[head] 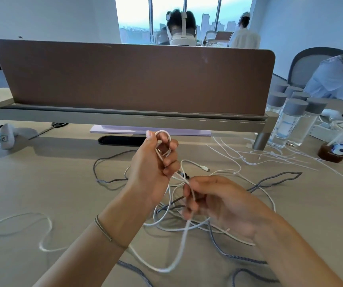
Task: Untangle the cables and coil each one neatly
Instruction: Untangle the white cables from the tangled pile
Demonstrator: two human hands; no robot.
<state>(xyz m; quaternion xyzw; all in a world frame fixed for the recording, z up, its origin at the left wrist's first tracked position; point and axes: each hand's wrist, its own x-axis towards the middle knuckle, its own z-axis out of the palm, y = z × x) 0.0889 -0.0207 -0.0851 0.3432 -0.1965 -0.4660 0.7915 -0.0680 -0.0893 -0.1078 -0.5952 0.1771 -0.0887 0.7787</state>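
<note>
Across my tabletop (42, 183) sprawl tangled white and grey cables (187, 222). Clear bottles (290, 123) stand far right, contents unclear. My left hand (154, 168), raised, grips a small white cable loop (163, 135); my right hand (218, 201) pinches the strand below.

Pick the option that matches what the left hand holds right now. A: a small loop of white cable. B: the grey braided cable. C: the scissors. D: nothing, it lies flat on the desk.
A: the left hand is raised above the desk with a small loop of white cable pinched in its fingers, while the grey braided cable lies on the desk.
</note>
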